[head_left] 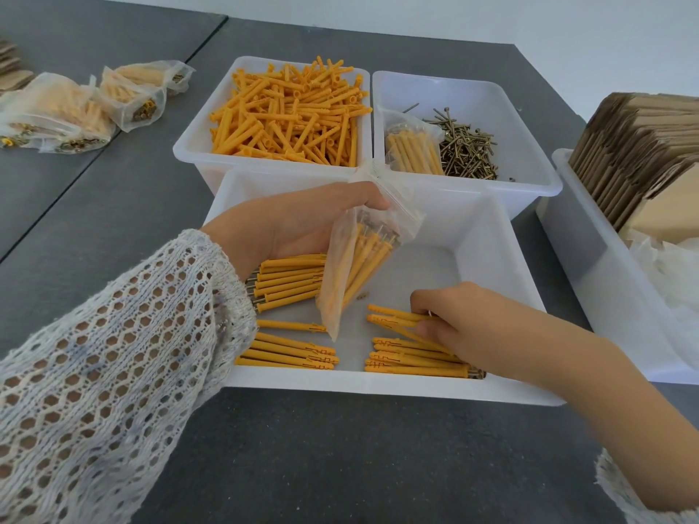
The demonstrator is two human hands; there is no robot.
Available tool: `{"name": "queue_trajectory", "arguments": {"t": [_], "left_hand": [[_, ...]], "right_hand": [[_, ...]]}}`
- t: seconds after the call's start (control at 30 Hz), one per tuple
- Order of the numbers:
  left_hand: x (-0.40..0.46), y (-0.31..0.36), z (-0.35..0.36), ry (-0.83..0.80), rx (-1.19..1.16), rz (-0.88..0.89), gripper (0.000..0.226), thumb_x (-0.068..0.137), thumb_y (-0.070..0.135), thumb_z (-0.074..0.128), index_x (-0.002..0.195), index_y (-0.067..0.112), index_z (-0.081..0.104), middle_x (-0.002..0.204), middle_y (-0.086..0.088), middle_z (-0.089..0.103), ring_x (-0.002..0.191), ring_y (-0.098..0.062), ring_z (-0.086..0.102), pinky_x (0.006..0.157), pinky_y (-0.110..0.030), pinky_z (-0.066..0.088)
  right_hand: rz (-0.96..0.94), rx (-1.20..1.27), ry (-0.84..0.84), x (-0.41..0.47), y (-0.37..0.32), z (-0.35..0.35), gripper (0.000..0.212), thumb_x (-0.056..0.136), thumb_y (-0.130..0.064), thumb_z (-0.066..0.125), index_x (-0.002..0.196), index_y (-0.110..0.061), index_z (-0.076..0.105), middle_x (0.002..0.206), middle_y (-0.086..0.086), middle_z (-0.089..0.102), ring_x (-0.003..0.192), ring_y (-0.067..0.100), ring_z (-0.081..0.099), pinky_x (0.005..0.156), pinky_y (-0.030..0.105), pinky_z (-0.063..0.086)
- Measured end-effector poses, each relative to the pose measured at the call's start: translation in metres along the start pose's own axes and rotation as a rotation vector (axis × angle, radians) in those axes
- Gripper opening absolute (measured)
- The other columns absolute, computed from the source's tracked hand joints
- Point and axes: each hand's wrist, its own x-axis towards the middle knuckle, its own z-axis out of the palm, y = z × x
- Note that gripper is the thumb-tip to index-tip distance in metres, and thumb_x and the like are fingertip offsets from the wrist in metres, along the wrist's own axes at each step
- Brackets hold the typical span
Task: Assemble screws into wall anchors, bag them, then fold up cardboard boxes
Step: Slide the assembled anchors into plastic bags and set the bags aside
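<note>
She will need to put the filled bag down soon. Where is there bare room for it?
Free: the dark table between the finished bags and the near tray, also the table strip in front of it. Inside that tray only its far right floor is bare. Crowded: anchor tub, screw tub, cardboard bin.

Stack of flat brown cardboard boxes (643, 153) cut off at the right edge, right hand's (480, 327) fingertips hidden among orange plastic anchors (408, 357), far-left brown cardboard pieces (11, 66) cropped.
</note>
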Motion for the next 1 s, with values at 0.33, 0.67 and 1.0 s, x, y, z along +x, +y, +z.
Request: {"name": "queue_trajectory", "arguments": {"t": [0.33, 0.67, 1.0], "left_hand": [[0.002, -0.002, 0.001, -0.012, 0.071, 0.004, 0.050, 0.079, 0.030, 0.057, 0.127, 0.018, 0.057, 0.103, -0.001, 0.072, 0.094, -0.022, 0.061, 0.077, -0.030, 0.055], [0.000, -0.001, 0.009, -0.052, 0.133, 0.057, 0.055, 0.079, 0.018, 0.057, 0.134, 0.012, 0.053, 0.133, -0.021, 0.059, 0.125, -0.040, 0.054, 0.112, -0.051, 0.039], [0.001, 0.000, 0.010, -0.143, 0.181, 0.080, 0.043, 0.078, 0.009, 0.058, 0.120, 0.000, 0.056, 0.118, -0.023, 0.060, 0.111, -0.033, 0.059, 0.106, -0.047, 0.044]], "right_hand": [[0.218, -0.251, 0.822, -0.015, 0.020, -0.046, 0.017, 0.099, -0.012, 0.043, 0.093, -0.022, 0.055, 0.081, 0.002, 0.053, 0.079, 0.027, 0.045, 0.079, 0.035, 0.017], [0.016, -0.236, 0.735, 0.027, -0.008, -0.038, 0.030, 0.087, 0.006, 0.052, 0.108, -0.016, 0.059, 0.093, 0.003, 0.037, 0.089, 0.020, 0.026, 0.076, 0.033, 0.022], [-0.425, 0.582, 0.646, 0.028, -0.020, -0.035, 0.030, 0.083, 0.018, 0.041, 0.100, 0.003, 0.061, 0.099, 0.014, 0.064, 0.096, 0.024, 0.059, 0.085, 0.041, 0.049]]}}
